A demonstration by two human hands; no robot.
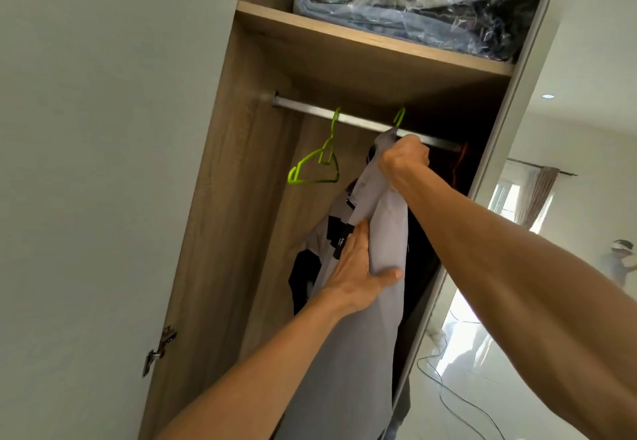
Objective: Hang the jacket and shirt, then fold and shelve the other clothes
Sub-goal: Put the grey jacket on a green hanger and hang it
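Left grip [358, 267] clutches the grey jacket [387, 232]; right grip [405, 158], at twelve o'clock, pinches its collar beneath the rail [310, 110]. Jacket nearly hung; shirt and folding likely remain.

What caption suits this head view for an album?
Right hand grips a grey jacket on a lime-green plastic hanger at the metal wardrobe rail; left hand holds its fabric.

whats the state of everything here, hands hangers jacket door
jacket, on its hanger, held up at the rail
jacket's hanger, hook at the rail, seating unclear
spare hanger, hanging empty on the rail
right hand, grips the jacket's top
left hand, holds the jacket lower down
wardrobe door, open
bagged clothes, lying on top shelf
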